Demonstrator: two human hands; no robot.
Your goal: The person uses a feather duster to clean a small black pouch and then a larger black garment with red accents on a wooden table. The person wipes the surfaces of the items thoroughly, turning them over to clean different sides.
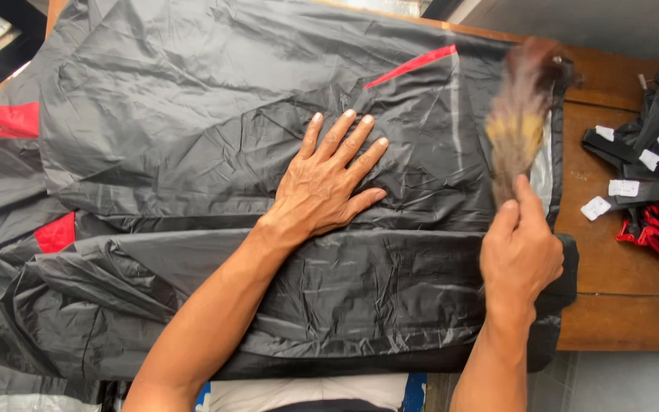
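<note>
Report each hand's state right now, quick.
Left hand: open, fingers spread, pressed flat on the black garment.
Right hand: closed around the feather duster, which is motion-blurred.

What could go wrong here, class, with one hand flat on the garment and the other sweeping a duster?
The blurred brown feather duster in the right hand may flick dust back onto the crinkled black plastic raincoat. The left hand pins only the middle, so loose folds could shift toward the wooden table edge.
</note>
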